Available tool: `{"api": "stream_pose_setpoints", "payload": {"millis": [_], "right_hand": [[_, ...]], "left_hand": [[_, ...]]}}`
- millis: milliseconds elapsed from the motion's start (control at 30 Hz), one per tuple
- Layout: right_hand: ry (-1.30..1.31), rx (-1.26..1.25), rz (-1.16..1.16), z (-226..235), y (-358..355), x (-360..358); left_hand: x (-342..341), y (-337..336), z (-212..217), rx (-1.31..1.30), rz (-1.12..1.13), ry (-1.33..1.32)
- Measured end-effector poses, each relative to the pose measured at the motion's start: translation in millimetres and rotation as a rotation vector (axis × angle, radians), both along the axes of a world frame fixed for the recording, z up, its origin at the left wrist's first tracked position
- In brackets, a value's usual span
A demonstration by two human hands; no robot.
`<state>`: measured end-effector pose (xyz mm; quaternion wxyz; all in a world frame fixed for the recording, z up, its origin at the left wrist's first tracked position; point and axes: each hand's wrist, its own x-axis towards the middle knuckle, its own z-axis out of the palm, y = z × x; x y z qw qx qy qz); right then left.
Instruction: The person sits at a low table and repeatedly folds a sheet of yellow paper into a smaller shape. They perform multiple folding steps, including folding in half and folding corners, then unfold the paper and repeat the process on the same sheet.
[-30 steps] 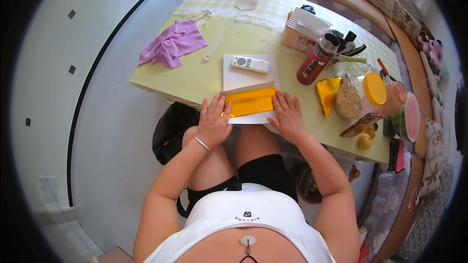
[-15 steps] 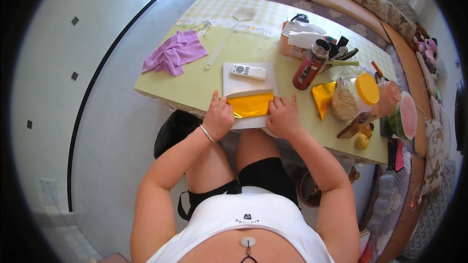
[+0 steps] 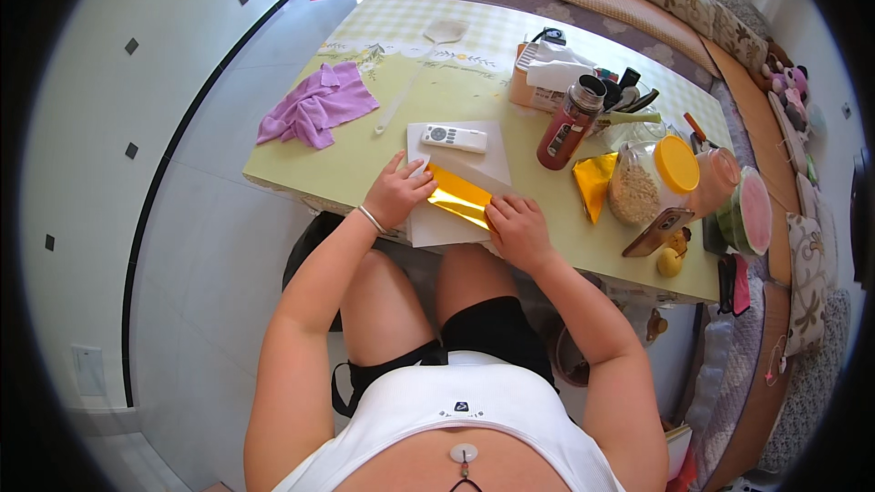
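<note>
Cluttered pale-green table [image 3: 365,159]

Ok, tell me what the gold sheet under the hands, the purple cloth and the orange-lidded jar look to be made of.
Gold sheet: likely foil-coated paper, mirror-glossy, creasing sharply where it folds. Purple cloth: soft woven fabric, matte, lying in loose rumpled folds. Orange-lidded jar: clear glass or plastic, cannot tell which; pale grainy contents show through, and the lid looks like smooth plastic.

Two gold sheets [image 3: 458,199] (one [image 3: 593,184] apart).
</note>
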<state>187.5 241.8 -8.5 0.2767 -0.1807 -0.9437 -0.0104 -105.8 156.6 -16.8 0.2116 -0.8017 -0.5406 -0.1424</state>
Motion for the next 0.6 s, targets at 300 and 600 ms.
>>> {"api": "stream_pose_setpoints", "payload": {"millis": [300,600], "right_hand": [[0.074,-0.205,-0.035,-10,-1,1],[0.354,-0.583,-0.197,-21,19,-3]], "left_hand": [[86,-15,23,-0.115,-0.065,-0.497],[114,2,-9,-0.06,0.368,-0.895]]}}
